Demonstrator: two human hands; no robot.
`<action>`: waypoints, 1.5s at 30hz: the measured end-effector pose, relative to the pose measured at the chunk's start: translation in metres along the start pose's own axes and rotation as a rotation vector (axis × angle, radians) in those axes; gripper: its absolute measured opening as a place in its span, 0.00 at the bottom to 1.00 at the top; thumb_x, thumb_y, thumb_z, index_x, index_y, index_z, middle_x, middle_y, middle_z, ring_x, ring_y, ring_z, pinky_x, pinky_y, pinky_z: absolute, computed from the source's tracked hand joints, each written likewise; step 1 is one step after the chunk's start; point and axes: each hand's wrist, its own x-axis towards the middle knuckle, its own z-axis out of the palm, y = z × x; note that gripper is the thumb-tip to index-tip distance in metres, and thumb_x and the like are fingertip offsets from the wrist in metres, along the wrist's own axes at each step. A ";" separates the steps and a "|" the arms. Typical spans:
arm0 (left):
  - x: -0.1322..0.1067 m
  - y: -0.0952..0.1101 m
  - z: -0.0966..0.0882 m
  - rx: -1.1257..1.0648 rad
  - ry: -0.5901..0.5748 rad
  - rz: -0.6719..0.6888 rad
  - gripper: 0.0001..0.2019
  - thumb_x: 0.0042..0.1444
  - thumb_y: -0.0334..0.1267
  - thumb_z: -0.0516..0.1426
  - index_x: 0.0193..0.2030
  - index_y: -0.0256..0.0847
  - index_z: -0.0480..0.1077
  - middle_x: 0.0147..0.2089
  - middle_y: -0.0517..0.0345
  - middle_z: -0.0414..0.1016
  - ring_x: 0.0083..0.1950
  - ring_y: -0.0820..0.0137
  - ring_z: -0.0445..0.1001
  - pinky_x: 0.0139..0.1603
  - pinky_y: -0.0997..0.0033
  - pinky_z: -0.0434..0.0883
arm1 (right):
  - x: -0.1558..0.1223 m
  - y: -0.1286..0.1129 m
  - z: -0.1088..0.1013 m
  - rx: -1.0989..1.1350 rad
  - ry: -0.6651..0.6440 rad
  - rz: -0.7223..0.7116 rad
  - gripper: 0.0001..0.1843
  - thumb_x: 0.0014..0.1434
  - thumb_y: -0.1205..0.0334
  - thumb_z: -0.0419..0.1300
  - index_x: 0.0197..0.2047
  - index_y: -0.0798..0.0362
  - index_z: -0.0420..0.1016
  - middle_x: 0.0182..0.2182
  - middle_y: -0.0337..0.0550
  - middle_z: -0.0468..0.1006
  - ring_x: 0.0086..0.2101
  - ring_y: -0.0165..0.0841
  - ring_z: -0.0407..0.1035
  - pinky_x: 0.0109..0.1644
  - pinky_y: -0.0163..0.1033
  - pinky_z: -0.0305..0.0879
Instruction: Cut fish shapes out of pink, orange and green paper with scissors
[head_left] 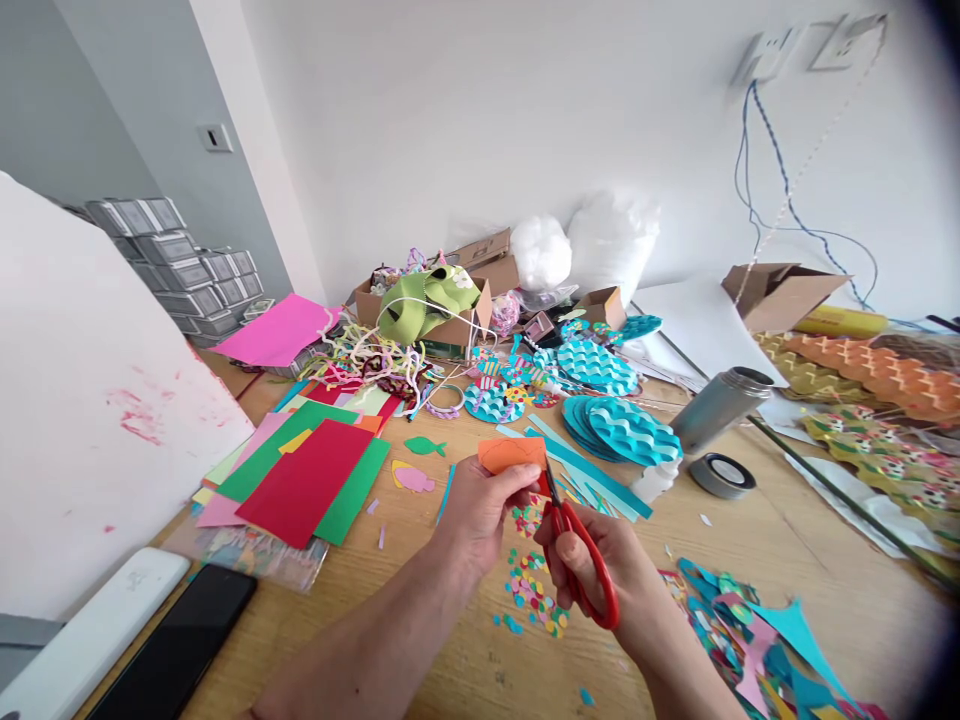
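Note:
My left hand (480, 510) pinches a small piece of orange paper (511, 454) that has a curved outline drawn on it. In my right hand (600, 560) is a pair of red-handled scissors (579, 560), their dark blades at the paper's right edge. How far the blades are apart is hard to see. Left of my left hand lie a green paper fish (425, 446) and a pink paper fish (414, 477) with a yellow piece under it. Small coloured paper dots (529, 580) are scattered on the table beneath my hands.
Coloured paper sheets (300, 480) are stacked at left, near a black phone (180, 645). Blue wavy paper discs (630, 430), a steel bottle (720, 410) and a tape roll (722, 475) stand to the right. Paper scraps (757, 640) lie at lower right. A craft-filled box (427, 310) is behind.

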 end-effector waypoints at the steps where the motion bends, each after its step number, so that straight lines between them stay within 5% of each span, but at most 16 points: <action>1: 0.000 0.000 0.000 0.000 -0.003 -0.003 0.10 0.37 0.36 0.67 0.24 0.34 0.72 0.24 0.59 0.70 0.25 0.77 0.65 0.28 0.75 0.61 | 0.000 0.000 0.000 0.003 0.000 -0.001 0.35 0.44 0.27 0.61 0.28 0.55 0.66 0.17 0.36 0.67 0.15 0.26 0.63 0.19 0.31 0.57; 45: 0.004 0.006 -0.007 0.256 -0.048 0.048 0.06 0.39 0.36 0.62 0.22 0.35 0.71 0.21 0.60 0.68 0.22 0.78 0.62 0.24 0.76 0.60 | 0.005 0.012 -0.008 -0.008 -0.133 -0.081 0.35 0.49 0.29 0.59 0.34 0.57 0.67 0.20 0.37 0.69 0.16 0.25 0.63 0.18 0.28 0.57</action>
